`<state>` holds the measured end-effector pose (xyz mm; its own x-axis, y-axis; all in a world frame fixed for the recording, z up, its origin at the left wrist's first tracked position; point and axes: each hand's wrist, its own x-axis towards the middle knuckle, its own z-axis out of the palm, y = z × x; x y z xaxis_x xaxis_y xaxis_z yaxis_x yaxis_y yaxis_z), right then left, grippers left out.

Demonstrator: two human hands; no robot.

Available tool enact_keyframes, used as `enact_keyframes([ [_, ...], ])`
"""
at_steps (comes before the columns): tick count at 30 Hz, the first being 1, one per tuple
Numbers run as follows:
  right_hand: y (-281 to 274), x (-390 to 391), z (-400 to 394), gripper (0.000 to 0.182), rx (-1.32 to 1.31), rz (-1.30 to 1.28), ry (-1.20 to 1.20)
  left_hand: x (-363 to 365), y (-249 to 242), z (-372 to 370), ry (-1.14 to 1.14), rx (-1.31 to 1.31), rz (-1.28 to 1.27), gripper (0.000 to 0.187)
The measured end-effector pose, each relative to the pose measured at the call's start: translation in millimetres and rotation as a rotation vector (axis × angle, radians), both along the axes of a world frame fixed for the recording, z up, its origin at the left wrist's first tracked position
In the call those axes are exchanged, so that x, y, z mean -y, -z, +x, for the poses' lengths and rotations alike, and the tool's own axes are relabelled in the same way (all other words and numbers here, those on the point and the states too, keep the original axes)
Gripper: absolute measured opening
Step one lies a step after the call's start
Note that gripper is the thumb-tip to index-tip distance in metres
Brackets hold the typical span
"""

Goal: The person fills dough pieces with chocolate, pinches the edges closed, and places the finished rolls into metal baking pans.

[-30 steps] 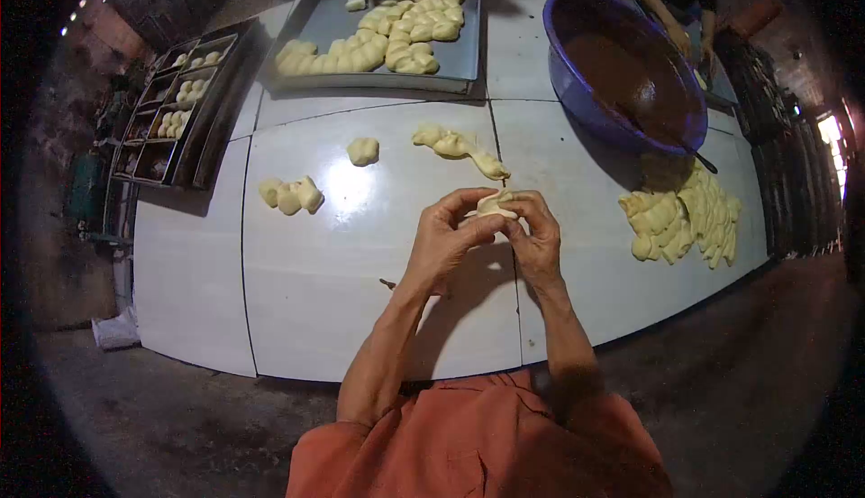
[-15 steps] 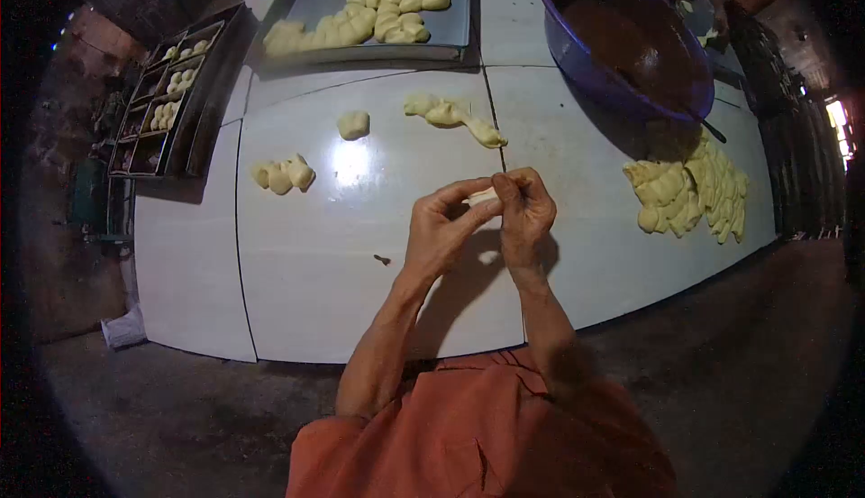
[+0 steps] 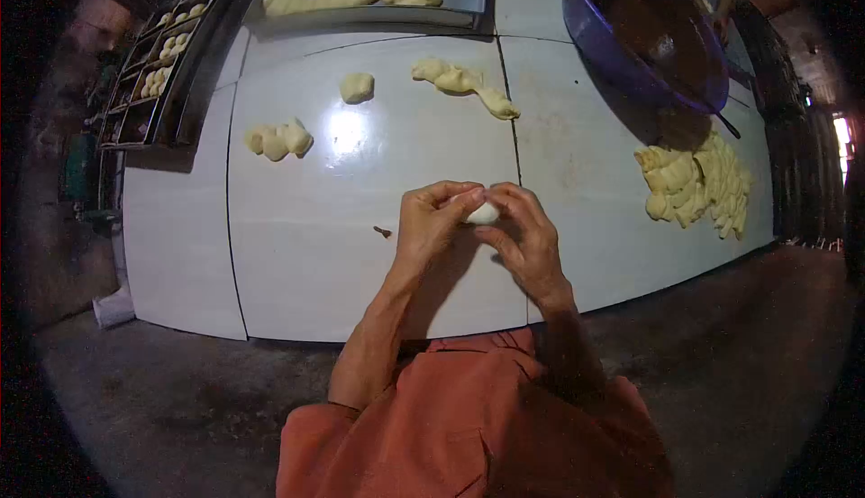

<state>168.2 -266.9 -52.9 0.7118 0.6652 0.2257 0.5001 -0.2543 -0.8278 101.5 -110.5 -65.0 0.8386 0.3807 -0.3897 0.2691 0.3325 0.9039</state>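
A small pale piece of dough (image 3: 485, 214) is pinched between my two hands above the white table, partly hidden by the fingers. My left hand (image 3: 432, 226) closes on its left side with thumb and fingertips. From the right, my right hand (image 3: 530, 244) curls its fingers and thumb around it. Beyond the hands lie a single dough lump (image 3: 357, 88), a twisted dough strip (image 3: 462, 82) and a cluster of dough pieces (image 3: 278, 140). A small dark brown bit (image 3: 383, 231) rests left of my left hand.
A metal tray (image 3: 378, 18) of dough pieces stands at the back. A purple basin (image 3: 631, 83) of brown mixture, with a dark handle, is back right, near another person's hand (image 3: 720, 26). Flattened dough (image 3: 694, 182) lies right. A compartmented rack (image 3: 162, 74) with dough pieces is left.
My fingers have shifted around the dough, and more of it shows as a rounded white surface. My right thumb has moved down, away from the left. The view has tilted slightly downward.
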Motion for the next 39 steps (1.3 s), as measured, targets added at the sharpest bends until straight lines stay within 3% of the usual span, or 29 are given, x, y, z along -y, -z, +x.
enact_keyframes([
  [3, 15, 11, -7, 0.03, -0.079, -0.01, -0.037, 0, -4, -10, 0.013, -0.018, -0.079, 0.049],
  [4, 11, 12, -4, 0.027, -0.249, -0.022, -0.046, -1, -1, -16, -0.008, 0.067, 0.027, 0.055],
  [5, 16, 13, 0, 0.027, -0.25, -0.025, -0.045, -8, -2, -20, -0.007, 0.066, 0.023, 0.055],
  [7, 31, 15, 6, 0.027, -0.056, -0.253, -0.179, -32, -5, -34, -0.109, -0.006, 0.335, 0.044],
  [9, 30, 13, 6, 0.029, 0.09, -0.274, -0.185, -59, -9, -52, -0.158, -0.124, 0.528, 0.041],
  [11, 23, 8, 0, 0.031, 0.264, -0.322, -0.072, -85, -1, -72, -0.25, -0.148, 0.58, 0.04],
  [13, 27, 13, 1, 0.033, 0.265, -0.408, -0.139, -102, -3, -85, -0.326, -0.268, 0.81, 0.036],
  [16, 21, 2, 2, 0.034, 0.368, -0.469, -0.155, -138, 21, -99, -0.416, -0.175, 1.002, 0.032],
  [17, 17, -13, 1, 0.034, 0.374, -0.443, -0.178, -150, 32, -102, -0.463, -0.101, 1.108, 0.031],
  [18, 11, -28, 2, 0.033, 0.325, -0.356, -0.137, -155, 23, -100, -0.452, -0.245, 1.192, 0.031],
  [21, -2, -89, 3, 0.032, 0.202, -0.187, -0.124, -190, 41, -96, -0.479, -0.242, 1.317, 0.035],
  [22, -5, -118, 3, 0.036, 0.058, -0.145, -0.22, -208, 62, -96, -0.367, -0.274, 1.535, 0.037],
  [23, -9, -148, 2, 0.039, -0.084, -0.108, -0.317, -216, 58, -91, -0.379, -0.27, 1.539, 0.037],
  [27, 33, -264, -9, 0.049, 0.241, -0.153, -0.223, -225, 48, -72, -0.301, -0.252, 1.558, 0.038],
  [31, 45, -302, -4, 0.048, 0.283, -0.237, -0.333, -233, 63, -77, -0.269, -0.299, 1.589, 0.037],
  [34, 31, -288, 11, 0.031, -0.161, -0.226, -0.288, -232, 66, -79, -0.289, -0.339, 1.61, 0.037],
  [35, 14, -271, 15, 0.032, -0.526, -0.248, -0.236, -230, 65, -75, -0.298, -0.388, 1.63, 0.037],
  [37, -2, -232, 30, 0.036, -0.854, -0.063, -0.214, -230, 64, -73, -0.292, -0.389, 1.565, 0.038],
  [39, 11, -189, 47, 0.038, -0.846, 0.014, -0.149, -222, 58, -69, -0.345, -0.437, 1.64, 0.037],
])
